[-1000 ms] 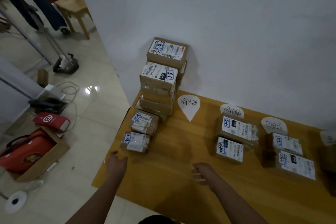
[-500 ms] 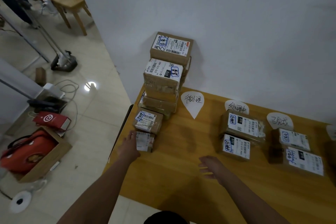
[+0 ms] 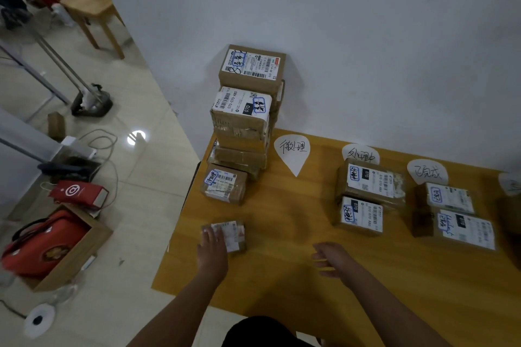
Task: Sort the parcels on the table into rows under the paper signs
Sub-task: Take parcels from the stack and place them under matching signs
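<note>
the left hand [image 3: 212,251] has its fingers laid over the near-left part of a small parcel [image 3: 230,235], which looks blurred; whether the fingers are clamped round it or only pressing on its top, i cannot tell. the right hand [image 3: 331,258] holds nothing, its fingers loosely curled and apart, just above the wooden table [image 3: 282,276] and well to the right of that parcel. the small parcel sits near the table's left edge, apart from the next parcel [image 3: 224,187] behind it, which bears a white label with a blue-framed handwritten mark. behind that one a tall stack of parcels [image 3: 244,118] stands against the white wall [image 3: 366,36] at the table's far-left corner, the topmost box [image 3: 252,67] set a little further back than the box below it. just right of the stack lies the first paper sign [image 3: 292,153], a white drop shape with handwriting, and the wood below it is bare. the second paper sign [image 3: 361,153] lies further right, partly covered by the larger of two labelled parcels [image 3: 370,182] lined up below it, the nearer one [image 3: 361,215] touching the far one. the third paper sign [image 3: 427,172] has another two parcels [image 3: 451,214] in a row under it (the nearer one is the wider). a fourth sign [image 3: 511,182] shows only in part at the right edge. on the tiled floor [image 3: 135,205] left of the table sits an open cardboard box with a red bag [image 3: 45,245] in it.
</note>
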